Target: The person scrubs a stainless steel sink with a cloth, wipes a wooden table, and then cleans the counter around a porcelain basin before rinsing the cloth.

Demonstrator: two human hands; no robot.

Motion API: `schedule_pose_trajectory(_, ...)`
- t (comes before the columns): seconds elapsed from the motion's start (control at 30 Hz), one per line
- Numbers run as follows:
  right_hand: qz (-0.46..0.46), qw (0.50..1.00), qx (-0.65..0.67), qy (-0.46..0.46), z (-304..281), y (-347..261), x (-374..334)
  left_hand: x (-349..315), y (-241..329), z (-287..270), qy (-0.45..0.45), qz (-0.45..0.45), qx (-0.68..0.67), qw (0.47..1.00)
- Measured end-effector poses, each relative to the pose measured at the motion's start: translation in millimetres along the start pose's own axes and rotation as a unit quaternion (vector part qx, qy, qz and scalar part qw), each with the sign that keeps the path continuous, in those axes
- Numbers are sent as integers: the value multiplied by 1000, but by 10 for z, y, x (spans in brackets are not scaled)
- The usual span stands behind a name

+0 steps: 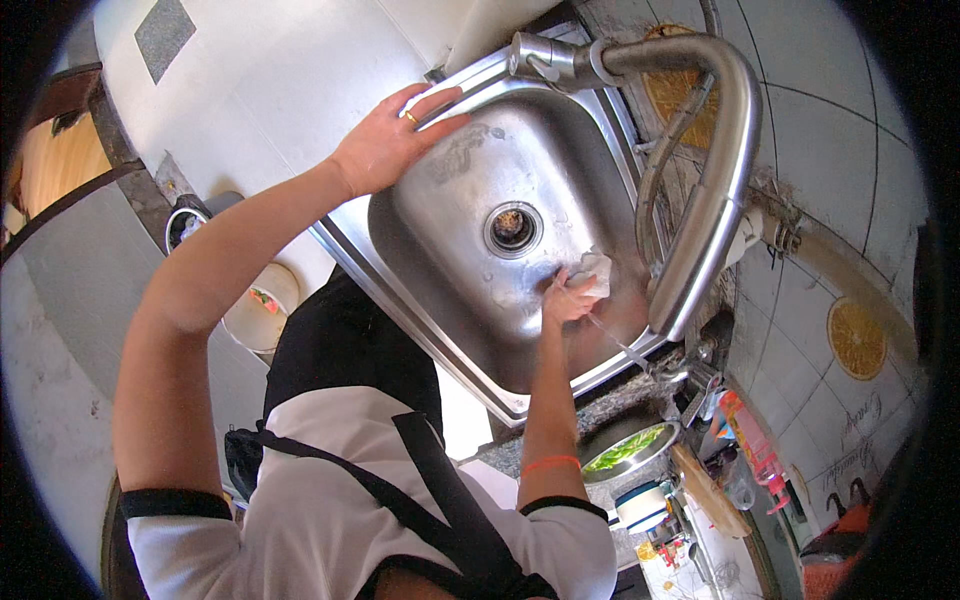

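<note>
A stainless steel sink (440, 235) lies in front of me, with a round drain (513, 230) that has brownish bits in it. My left hand (385, 145) rests on the sink's upper left rim, fingers spread and holding nothing; one finger wears a ring. Down in the basin, my right hand (568, 300) is closed around a crumpled white cloth (600, 270). A thin stream of water (620, 345) runs from a small metal tap (690, 375) toward that hand. The cloth's lower part is hidden by the fingers.
A thick curved metal faucet pipe (725, 160) arches along the sink's right side. Beside my right forearm stands a bowl of green vegetables (630, 452), near a wooden board (708, 490) and a pink bottle (755, 450). Bins (262, 325) stand on the floor at left.
</note>
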State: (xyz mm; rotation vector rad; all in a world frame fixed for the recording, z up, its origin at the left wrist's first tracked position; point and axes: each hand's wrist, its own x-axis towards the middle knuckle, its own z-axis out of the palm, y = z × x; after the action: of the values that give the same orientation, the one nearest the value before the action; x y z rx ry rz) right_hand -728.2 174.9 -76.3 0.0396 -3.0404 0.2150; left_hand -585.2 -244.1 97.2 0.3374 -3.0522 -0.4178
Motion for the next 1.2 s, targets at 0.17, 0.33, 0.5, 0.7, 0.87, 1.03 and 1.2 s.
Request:
schedule_pose_trajectory(0.17,275,957,-68,67,498,-1534,484,22,7,-24,-12,1,-8,1000)
schedule_pose_trajectory(0.33,68,996,-59,-6,506,-2301,130,-20,-30,13,0,4,-35,999)
schedule_pose_trajectory(0.5,-354,912,139,-152,331,-2587,-384,-10,-11,-3,-3,-2,-34,999)
schedule_pose_trajectory(0.7,-557,758,104,-323,-225,-1790,-742,-19,-18,-1,-7,-10,-13,1000)
schedule_pose_trajectory(0.87,-510,794,54,-327,-536,-563,-364,-24,-20,18,0,-7,-14,1000)
schedule_pose_trajectory(1.03,-269,932,44,-238,-600,-446,166,-15,-9,23,-5,-9,10,1000)
schedule_pose_trajectory(1.2,-109,948,-84,-286,-533,-427,-672,-18,-18,1,-8,-8,-2,1000)
